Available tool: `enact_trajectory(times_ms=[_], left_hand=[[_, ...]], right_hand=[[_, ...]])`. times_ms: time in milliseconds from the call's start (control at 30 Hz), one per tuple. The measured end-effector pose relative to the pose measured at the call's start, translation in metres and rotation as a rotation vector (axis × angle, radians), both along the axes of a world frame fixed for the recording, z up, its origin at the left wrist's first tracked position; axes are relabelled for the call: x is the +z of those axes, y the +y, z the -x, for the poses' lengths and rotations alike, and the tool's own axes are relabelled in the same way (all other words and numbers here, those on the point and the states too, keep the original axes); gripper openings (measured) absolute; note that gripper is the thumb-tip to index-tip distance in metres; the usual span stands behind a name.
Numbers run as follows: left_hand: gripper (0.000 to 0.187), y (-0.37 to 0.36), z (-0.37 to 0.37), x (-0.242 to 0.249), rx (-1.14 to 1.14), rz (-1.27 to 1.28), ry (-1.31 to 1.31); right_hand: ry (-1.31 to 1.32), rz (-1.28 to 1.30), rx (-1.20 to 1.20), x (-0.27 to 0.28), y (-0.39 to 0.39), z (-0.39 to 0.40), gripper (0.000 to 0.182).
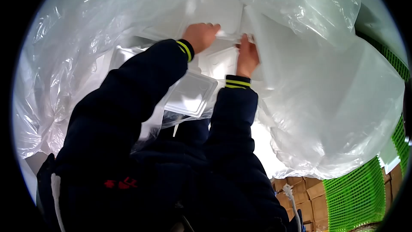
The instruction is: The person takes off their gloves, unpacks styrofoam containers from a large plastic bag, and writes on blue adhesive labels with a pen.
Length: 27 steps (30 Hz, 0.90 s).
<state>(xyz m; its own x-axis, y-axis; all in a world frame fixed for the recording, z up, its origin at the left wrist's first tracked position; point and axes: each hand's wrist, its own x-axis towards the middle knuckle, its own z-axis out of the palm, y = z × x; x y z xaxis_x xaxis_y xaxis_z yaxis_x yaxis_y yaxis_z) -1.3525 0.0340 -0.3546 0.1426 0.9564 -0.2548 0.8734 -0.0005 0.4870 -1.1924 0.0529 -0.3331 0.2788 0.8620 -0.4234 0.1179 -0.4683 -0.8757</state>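
Observation:
A large translucent plastic bag (pixel 317 99) spreads open around both arms. White rectangular plastic pieces lie inside it, one (pixel 191 93) near the middle below my hands. My left hand (pixel 201 36) is closed at the upper middle, against a pale white piece (pixel 214 13); what its fingers grip is hidden. To its right, my right hand (pixel 248 56) has its fingers bent together beside the edge of a white sheet or panel; whether anything is between them is too small to make out.
Green mesh (pixel 356 193) runs along the right side, over a floor of brown blocks (pixel 311 193). Loose bag folds (pixel 51 90) rise at the left. White cords hang from the dark jacket at the bottom.

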Motion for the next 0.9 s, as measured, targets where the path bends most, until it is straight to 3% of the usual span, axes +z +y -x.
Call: enact_trajectory(times_ms=[33, 67, 100, 133, 200, 267, 300, 333, 400, 467, 500, 533, 600, 633, 667, 733, 900], left_hand=[[0.021, 0.0, 0.009, 0.013, 0.005, 0.023, -0.026], [0.022, 0.002, 0.022, 0.031, 0.009, 0.05, -0.048], [0.023, 0.0, 0.033, 0.042, 0.013, 0.091, -0.08], [0.024, 0.002, 0.041, 0.061, 0.015, 0.178, -0.069], [0.026, -0.01, 0.058, 0.083, 0.063, 0.137, -0.242], [0.028, -0.016, 0.068, 0.103, 0.087, 0.185, -0.284], [0.03, -0.017, 0.073, 0.112, 0.11, 0.223, -0.324], [0.03, -0.014, 0.078, 0.124, 0.112, 0.225, -0.324], [0.034, -0.007, 0.086, 0.147, 0.168, 0.459, -0.392], [0.037, -0.008, 0.093, 0.154, 0.206, 0.46, -0.453], [0.038, -0.007, 0.093, 0.164, 0.26, 0.438, -0.51], [0.039, -0.006, 0.095, 0.173, 0.316, 0.413, -0.566], [0.039, -0.009, 0.1, 0.186, 0.316, 0.352, -0.6], [0.038, -0.01, 0.107, 0.192, 0.362, 0.354, -0.614], [0.038, -0.012, 0.114, 0.196, 0.408, 0.357, -0.628], [0.038, -0.017, 0.134, 0.201, 0.397, 0.348, -0.826], [0.052, -0.027, 0.162, 0.213, 0.405, 0.298, -0.726]], right_hand=[[-0.29, -0.08, 0.054, 0.008, 0.003, -0.021, 0.031], [-0.394, -0.273, 0.008, 0.01, 0.006, -0.038, 0.03], [-0.38, -0.251, 0.065, 0.02, 0.015, -0.054, 0.028], [-0.021, -0.484, -0.097, 0.03, 0.027, -0.044, 0.022], [-0.136, -0.463, 0.037, 0.024, 0.034, -0.055, 0.022], [-0.836, -0.6, 0.707, -0.01, 0.043, -0.075, 0.025], [-0.674, -0.303, 0.827, -0.052, 0.037, -0.083, 0.026], [-0.673, -0.301, 0.829, -0.05, 0.03, -0.075, 0.026], [-0.575, 0.014, 0.694, -0.039, 0.014, -0.049, 0.03], [-0.979, -0.319, 0.734, -0.065, 0.01, -0.036, 0.033], [-0.791, 0.123, 0.678, -0.065, 0.016, -0.033, 0.023], [-0.79, 0.118, 0.673, -0.076, 0.018, -0.035, 0.023], [0.607, 0.542, -0.254, -0.122, 0.02, -0.039, 0.022], [0.689, 0.539, -0.362, -0.14, 0.025, -0.042, 0.016], [0.65, 0.429, -0.407, -0.098, 0.031, -0.028, 0.014], [0.617, 0.333, -0.39, -0.079, 0.034, -0.024, 0.014], [0.385, 0.229, -0.217, -0.089, 0.044, -0.027, 0.015]])
